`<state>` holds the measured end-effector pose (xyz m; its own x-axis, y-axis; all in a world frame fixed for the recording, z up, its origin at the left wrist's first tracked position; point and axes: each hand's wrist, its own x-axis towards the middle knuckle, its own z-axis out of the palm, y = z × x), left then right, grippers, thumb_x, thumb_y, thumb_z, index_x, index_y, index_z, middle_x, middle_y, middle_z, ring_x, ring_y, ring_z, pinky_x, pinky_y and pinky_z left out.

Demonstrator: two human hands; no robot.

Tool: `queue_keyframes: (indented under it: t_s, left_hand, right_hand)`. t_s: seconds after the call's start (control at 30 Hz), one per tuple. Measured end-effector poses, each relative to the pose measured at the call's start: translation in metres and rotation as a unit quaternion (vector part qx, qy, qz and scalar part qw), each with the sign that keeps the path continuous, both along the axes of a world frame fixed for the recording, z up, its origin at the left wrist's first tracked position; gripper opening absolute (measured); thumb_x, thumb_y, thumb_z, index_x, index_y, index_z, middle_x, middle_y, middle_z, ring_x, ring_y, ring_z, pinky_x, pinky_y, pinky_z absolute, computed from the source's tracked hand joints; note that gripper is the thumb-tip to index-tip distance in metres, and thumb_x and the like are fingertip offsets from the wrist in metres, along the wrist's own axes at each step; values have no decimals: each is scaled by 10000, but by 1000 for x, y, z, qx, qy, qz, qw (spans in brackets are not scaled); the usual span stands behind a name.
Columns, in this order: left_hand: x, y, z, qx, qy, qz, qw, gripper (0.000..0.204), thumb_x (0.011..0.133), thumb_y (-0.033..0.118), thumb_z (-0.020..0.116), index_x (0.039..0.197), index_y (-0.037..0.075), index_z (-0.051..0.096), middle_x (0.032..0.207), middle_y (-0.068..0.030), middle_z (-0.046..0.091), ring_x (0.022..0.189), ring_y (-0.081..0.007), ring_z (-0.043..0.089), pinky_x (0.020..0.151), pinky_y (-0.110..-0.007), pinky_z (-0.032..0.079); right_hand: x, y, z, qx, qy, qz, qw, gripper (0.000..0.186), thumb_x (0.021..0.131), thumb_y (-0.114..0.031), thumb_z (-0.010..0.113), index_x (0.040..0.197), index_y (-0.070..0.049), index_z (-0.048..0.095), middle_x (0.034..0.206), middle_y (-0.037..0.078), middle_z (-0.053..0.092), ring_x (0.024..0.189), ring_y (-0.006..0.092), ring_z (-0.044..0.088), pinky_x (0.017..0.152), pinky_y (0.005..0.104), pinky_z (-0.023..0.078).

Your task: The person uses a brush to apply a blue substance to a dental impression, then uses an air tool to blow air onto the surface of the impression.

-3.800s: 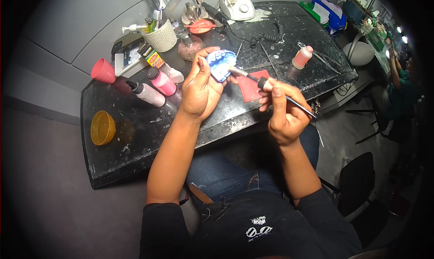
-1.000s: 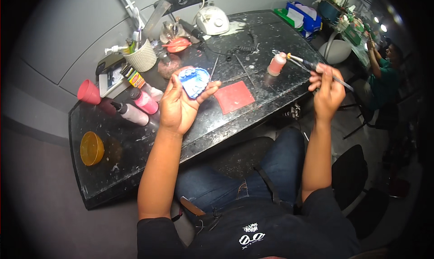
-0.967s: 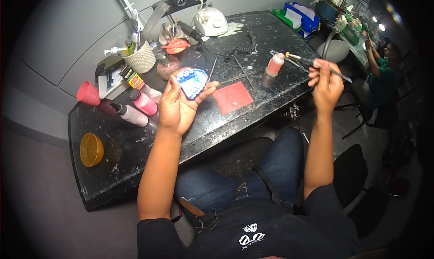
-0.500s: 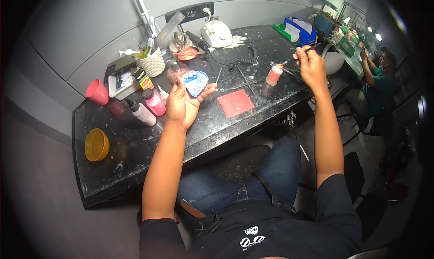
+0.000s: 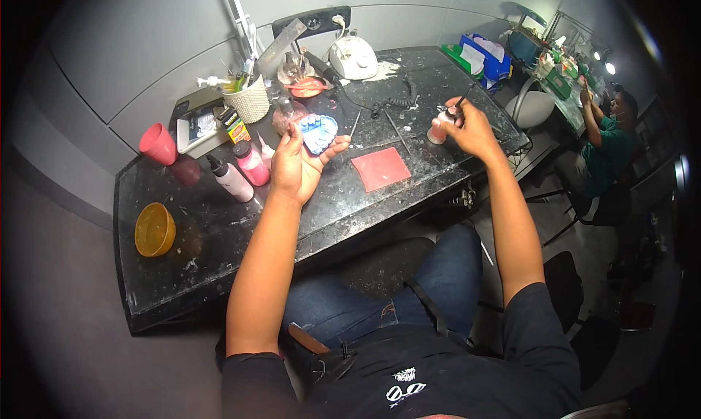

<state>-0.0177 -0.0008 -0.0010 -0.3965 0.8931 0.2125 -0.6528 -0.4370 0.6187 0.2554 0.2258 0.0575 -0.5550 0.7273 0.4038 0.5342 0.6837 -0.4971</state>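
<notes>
My left hand [image 5: 293,167] is raised over the bench, palm up, with its fingers closed round a blue dental mould [image 5: 318,132]; tooth shapes show along it. My right hand [image 5: 473,130] is closed at the top of a small bottle of pink liquid [image 5: 437,134], thumb and fingers about its neck. A thin dark-handled brush [image 5: 467,92] sticks up from that hand, its tip hidden at the bottle's mouth. Between the hands, a flat pink sheet [image 5: 381,169] lies on the bench.
On the black bench [image 5: 307,233] stand a pink squeeze bottle [image 5: 252,165], a pale one [image 5: 232,181], an amber bowl [image 5: 155,230] and a pink cup [image 5: 158,144]. Metal tools [image 5: 398,130] lie behind the sheet. A white machine [image 5: 354,58] sits farther back. Another person [image 5: 610,145] works at the right.
My right hand has come down and left with the brush, closing in on the small bottle. The left hand still holds the mould in about the same place.
</notes>
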Motion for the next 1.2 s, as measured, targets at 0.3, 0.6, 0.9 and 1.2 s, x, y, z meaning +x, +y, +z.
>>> queue_keyframes:
  t_s: [0.3,0.6,0.9,1.2]
  left_hand:
    - [3,4,-1,-19,-3,0,1000,398,1086,348,371,1290,7,390,1199,-227,592,1032,-483,658,887,-547,592]
    - [3,6,-3,-29,20,0,999,428,1088,378,348,1281,5,434,1184,-223,620,1046,-468,661,893,-514,595]
    - [3,5,-1,-41,13,8,999,454,1081,384,370,1297,-15,393,1196,-232,591,1016,-471,667,871,-529,600]
    - [2,7,2,-48,14,15,999,450,1090,370,337,1295,-22,419,1190,-246,614,1032,-450,669,874,-496,600]
  right_hand:
    - [-1,-2,-14,-36,194,4,980,322,837,-240,812,1025,-10,688,898,60,719,811,137,671,731,314,543]
    - [1,20,-13,-72,148,8,986,231,889,-203,761,904,23,717,776,87,724,731,108,663,677,280,515]
    - [-1,1,-7,-87,175,-5,981,195,893,-170,763,944,17,742,814,58,739,727,74,655,632,238,510]
    - [2,17,-34,-153,228,77,958,281,852,-24,763,1112,38,673,999,70,728,900,97,684,787,241,555]
